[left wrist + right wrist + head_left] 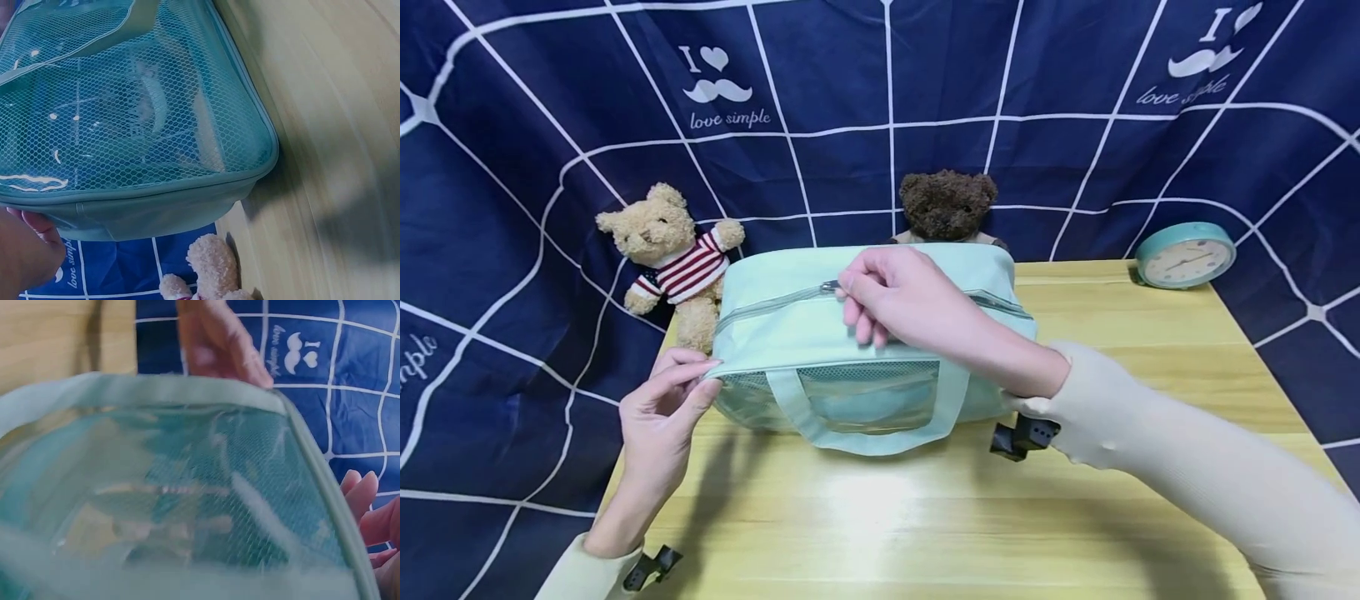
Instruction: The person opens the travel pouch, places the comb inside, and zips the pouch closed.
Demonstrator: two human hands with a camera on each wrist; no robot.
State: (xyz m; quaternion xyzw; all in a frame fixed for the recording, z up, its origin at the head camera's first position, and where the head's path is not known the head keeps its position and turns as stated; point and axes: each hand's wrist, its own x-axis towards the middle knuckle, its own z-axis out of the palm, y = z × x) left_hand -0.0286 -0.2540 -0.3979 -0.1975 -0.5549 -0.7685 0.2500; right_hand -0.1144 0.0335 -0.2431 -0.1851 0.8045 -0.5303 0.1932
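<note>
A mint-green bag (865, 333) with a clear, mesh-backed front and a strap handle (880, 442) stands on the wooden table. Along its top runs a grey zipper (767, 306). My right hand (898, 292) pinches the zipper pull (830, 287) between thumb and forefinger, near the middle of the top. With thumb and fingertips, my left hand (662, 408) grips the bag's upper left front corner. Through the mesh in the left wrist view, some contents of the bag (153, 100) show only dimly.
A tan teddy bear (681, 258) in a striped sweater leans behind the bag's left end. Behind the bag sits a dark brown bear (947, 204), partly hidden. A round teal clock (1185, 255) stands at the table's back right. Blue gridded cloth (820, 75) hangs around the table (865, 517).
</note>
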